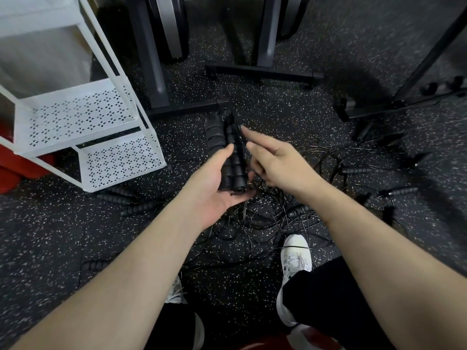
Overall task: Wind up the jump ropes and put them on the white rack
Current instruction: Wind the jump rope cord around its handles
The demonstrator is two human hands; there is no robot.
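The left hand (pixel 214 183) grips a pair of jump-rope handles (pixel 233 157), long axis pointing away; the right hand (pixel 275 160) hovers just right, fingers loose, empty. The white rack (pixel 83 117) stands far left.

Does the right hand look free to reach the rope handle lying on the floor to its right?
Probably yes: the right hand holds nothing, and the rope handle lies uncovered on the floor, though tangled cords trail from it.
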